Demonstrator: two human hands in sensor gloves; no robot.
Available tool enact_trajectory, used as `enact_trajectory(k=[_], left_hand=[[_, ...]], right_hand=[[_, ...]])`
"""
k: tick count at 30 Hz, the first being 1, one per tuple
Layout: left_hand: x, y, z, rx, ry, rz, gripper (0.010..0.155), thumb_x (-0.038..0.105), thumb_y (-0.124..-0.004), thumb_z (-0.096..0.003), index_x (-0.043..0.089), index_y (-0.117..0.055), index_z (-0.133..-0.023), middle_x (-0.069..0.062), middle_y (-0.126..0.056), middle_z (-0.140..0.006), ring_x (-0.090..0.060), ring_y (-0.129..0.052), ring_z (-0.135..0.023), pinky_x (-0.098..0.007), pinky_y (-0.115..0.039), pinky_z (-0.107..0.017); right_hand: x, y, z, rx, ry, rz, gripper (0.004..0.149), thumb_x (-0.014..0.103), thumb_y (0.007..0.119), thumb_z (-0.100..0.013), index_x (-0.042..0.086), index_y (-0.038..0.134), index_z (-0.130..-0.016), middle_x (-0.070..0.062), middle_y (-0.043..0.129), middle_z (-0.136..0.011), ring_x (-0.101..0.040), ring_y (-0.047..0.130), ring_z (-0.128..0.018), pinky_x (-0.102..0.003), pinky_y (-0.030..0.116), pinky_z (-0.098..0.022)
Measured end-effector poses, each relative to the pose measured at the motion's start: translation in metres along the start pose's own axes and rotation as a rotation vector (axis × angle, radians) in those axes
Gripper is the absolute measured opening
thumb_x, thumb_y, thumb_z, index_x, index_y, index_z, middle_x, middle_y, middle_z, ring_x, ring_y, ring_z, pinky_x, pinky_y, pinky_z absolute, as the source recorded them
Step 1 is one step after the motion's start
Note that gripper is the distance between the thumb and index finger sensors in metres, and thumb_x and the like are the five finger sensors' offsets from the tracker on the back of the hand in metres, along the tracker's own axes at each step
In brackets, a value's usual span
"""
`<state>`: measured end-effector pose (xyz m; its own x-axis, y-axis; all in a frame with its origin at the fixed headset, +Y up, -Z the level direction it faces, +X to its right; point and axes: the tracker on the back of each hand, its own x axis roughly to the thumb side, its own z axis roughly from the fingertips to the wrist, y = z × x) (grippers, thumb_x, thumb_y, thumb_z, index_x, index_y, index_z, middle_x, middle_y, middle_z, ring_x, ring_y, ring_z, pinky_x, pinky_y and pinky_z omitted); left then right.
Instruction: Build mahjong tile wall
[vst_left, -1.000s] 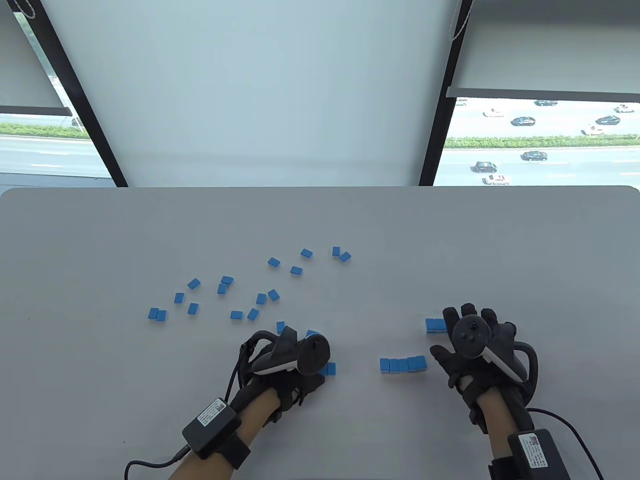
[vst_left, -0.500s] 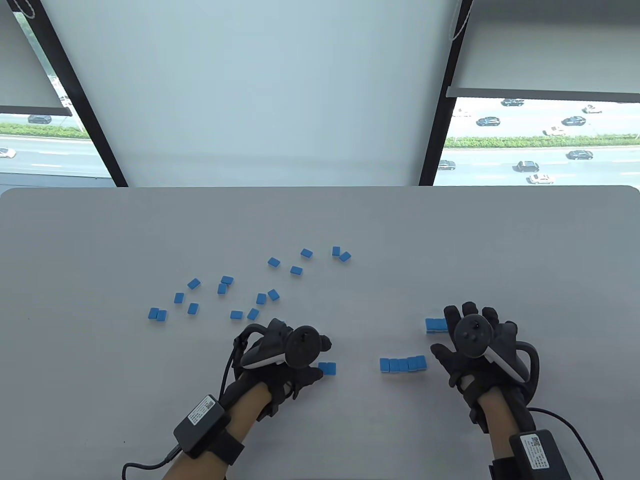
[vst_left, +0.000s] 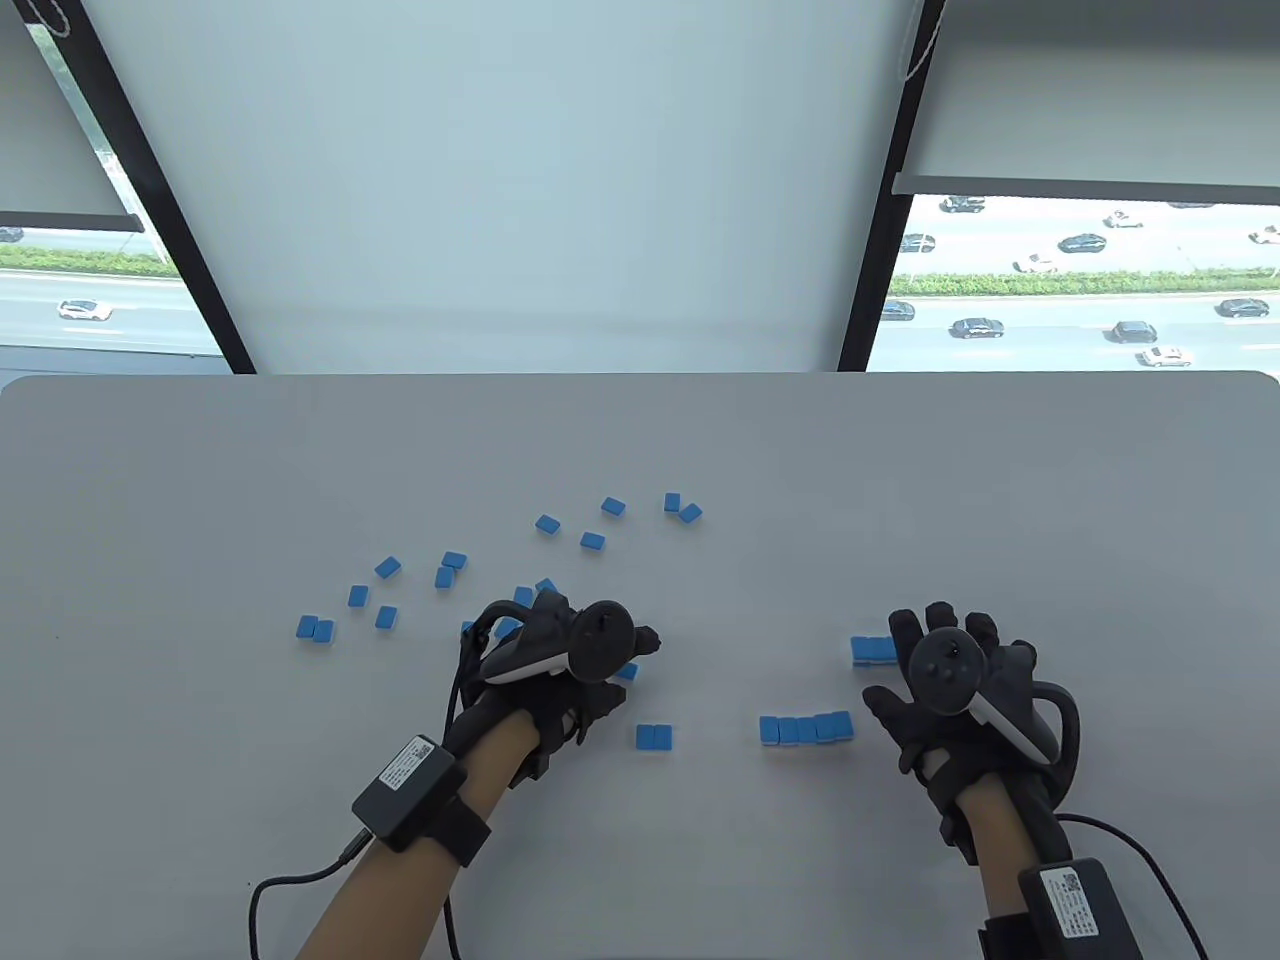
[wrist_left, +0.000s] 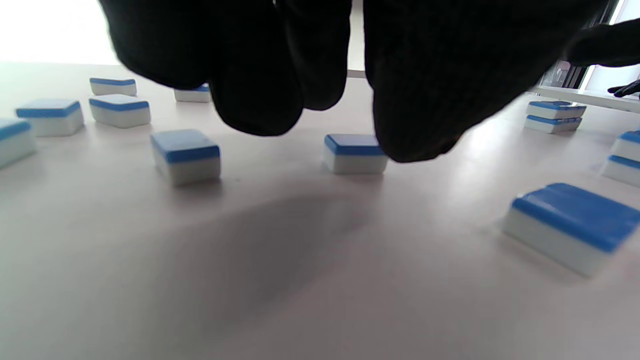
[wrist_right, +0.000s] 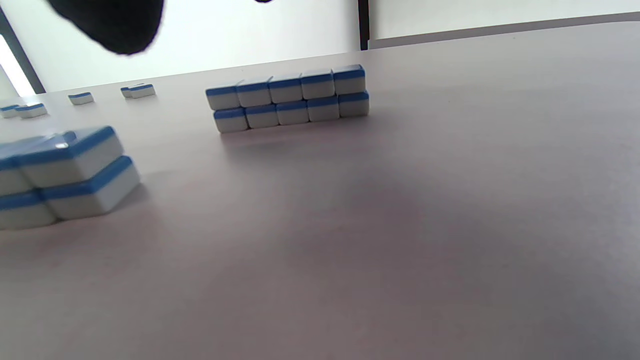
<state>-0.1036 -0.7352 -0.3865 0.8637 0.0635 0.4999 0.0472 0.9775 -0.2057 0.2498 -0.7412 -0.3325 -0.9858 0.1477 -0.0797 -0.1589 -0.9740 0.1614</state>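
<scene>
Blue-backed white mahjong tiles lie scattered over the left middle of the grey table. My left hand hovers among the nearest loose ones, its fingertips hanging just above a single tile and holding nothing. A pair of tiles lies side by side below that hand. A two-tier wall segment stands right of the pair. A second two-tier segment sits by my right hand, which rests flat with fingers spread and partly hides it.
The table's far edge meets windows and a white blind. Cables trail from both wrist packs near the front edge. Another loose tile lies left of my left fingertips.
My left hand has let go of the tile pair and moved away from me toward the scattered tiles. The pair stays where it was left. The right hand has not moved.
</scene>
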Motion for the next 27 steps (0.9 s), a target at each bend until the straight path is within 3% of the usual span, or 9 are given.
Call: enact_trajectory(k=[5, 10, 19, 27], left_hand=[[0.006, -0.006, -0.006, -0.073, -0.006, -0.08, 0.073, 0.041, -0.096, -0.0391, 0.045, -0.059, -0.103, 0.009, -0.078, -0.103, -0.022, -0.094, -0.071, -0.052, -0.078, -0.06], [0.005, -0.007, -0.006, -0.082, 0.0, -0.082, 0.073, 0.04, -0.095, -0.0394, 0.044, -0.059, -0.103, 0.008, -0.079, -0.099, -0.02, -0.094, -0.071, -0.052, -0.077, -0.06], [0.003, -0.009, -0.004, -0.069, 0.004, -0.092, 0.059, 0.041, -0.093, -0.0398, 0.041, -0.073, -0.096, 0.01, -0.089, -0.085, -0.02, -0.097, -0.063, -0.05, -0.081, -0.056], [0.001, -0.006, 0.005, -0.074, 0.068, -0.074, 0.058, 0.042, -0.093, -0.0391, 0.025, -0.078, -0.092, 0.004, -0.094, -0.077, -0.02, -0.101, -0.055, -0.05, -0.085, -0.051]], right_hand=[[0.0, 0.0, 0.0, -0.003, 0.0, -0.002, 0.08, 0.066, 0.066, -0.045, 0.038, 0.026, -0.108, 0.0, 0.016, -0.116, -0.041, 0.015, -0.104, -0.066, 0.014, -0.067], [0.0, -0.001, 0.0, -0.003, -0.001, -0.002, 0.08, 0.066, 0.066, -0.045, 0.038, 0.026, -0.108, 0.0, 0.016, -0.116, -0.041, 0.015, -0.104, -0.066, 0.014, -0.067], [-0.001, -0.001, 0.0, -0.006, -0.004, -0.007, 0.08, 0.066, 0.066, -0.045, 0.038, 0.026, -0.108, 0.0, 0.016, -0.116, -0.041, 0.015, -0.104, -0.066, 0.014, -0.067], [0.0, -0.001, 0.0, 0.002, -0.008, -0.008, 0.081, 0.067, 0.066, -0.045, 0.038, 0.026, -0.108, 0.0, 0.016, -0.116, -0.041, 0.015, -0.104, -0.066, 0.014, -0.067]])
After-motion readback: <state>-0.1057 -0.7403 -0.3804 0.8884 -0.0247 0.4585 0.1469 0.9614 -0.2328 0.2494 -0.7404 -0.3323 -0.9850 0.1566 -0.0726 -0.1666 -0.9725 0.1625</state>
